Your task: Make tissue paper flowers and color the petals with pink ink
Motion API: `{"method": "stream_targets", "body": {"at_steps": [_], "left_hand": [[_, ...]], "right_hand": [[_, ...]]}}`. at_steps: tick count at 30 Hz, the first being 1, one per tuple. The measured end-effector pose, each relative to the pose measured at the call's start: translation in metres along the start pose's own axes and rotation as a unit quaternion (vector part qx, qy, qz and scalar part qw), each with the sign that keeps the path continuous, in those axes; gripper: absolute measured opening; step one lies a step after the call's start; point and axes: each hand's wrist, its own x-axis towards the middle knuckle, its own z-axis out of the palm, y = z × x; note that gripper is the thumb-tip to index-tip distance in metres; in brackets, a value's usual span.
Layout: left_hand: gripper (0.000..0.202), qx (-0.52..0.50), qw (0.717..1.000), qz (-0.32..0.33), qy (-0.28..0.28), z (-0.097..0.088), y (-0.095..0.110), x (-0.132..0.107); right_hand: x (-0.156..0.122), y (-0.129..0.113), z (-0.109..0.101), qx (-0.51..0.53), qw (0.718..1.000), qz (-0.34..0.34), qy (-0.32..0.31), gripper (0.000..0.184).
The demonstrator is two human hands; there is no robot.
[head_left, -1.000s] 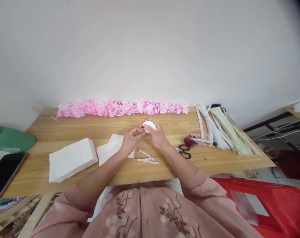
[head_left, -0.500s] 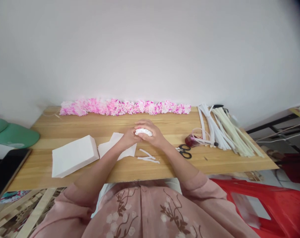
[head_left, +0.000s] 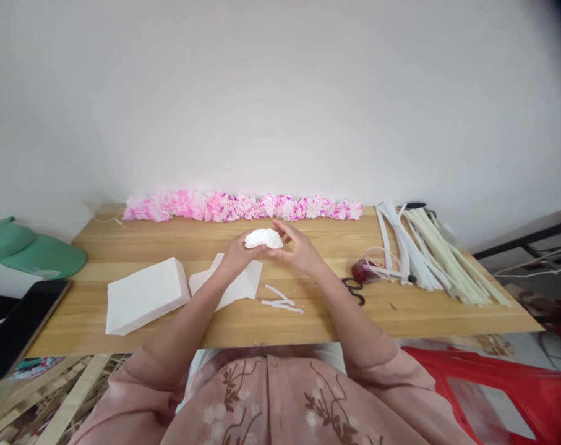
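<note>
Since half a second ago, the right hand (head_left: 303, 252) has drawn its fingers back from over the white wad (head_left: 263, 237), so that more of the wad shows, and the whole scene has slid a little rightward in the view. The wad is held up between the two hands above the table (head_left: 243, 327), a curved, crinkled piece with its bulge away from the person. Its left end sits in the left hand (head_left: 238, 253), which is closed on it, thumb along the near edge. The right hand's thumb and fingers stand apart around the right end, thumb on the near side, fingertips by the far side; whether they press on it cannot be told.

Below the hands, white sheets (head_left: 240, 285) lie partly under the left forearm, with thin white strips (head_left: 280, 303) to their right. A white block (head_left: 145, 293) rests left of the sheets. Beside the right forearm, which hides part of them, are scissors (head_left: 353, 290) with black handles, then a red jar (head_left: 364, 271) and bundles of white stems (head_left: 412, 259) and cream stems (head_left: 447, 253). A pink-and-white garland (head_left: 215, 207) runs along the table's far edge. At far left are a green cap (head_left: 43, 253) and a phone (head_left: 25, 327).
</note>
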Motion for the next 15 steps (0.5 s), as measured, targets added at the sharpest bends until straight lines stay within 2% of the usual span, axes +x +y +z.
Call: {"method": "stream_targets", "body": {"at_steps": [5, 10, 15], "left_hand": [[0.040, 0.085, 0.996, 0.023, 0.011, 0.0001, -0.0017, 0.0008], [0.035, 0.118, 0.991, 0.061, -0.001, 0.0007, -0.0034, -0.0003], [0.029, 0.158, 0.985, 0.063, -0.013, 0.0012, -0.0026, -0.0028]], "right_hand": [[-0.0005, -0.0001, 0.0046, 0.023, 0.999, 0.035, 0.010, 0.053], [-0.0016, 0.0015, 0.0080, 0.064, 0.998, 0.010, 0.026, 0.042], [-0.0013, -0.0002, 0.0083, 0.050, 0.998, -0.006, 0.032, 0.028]]}}
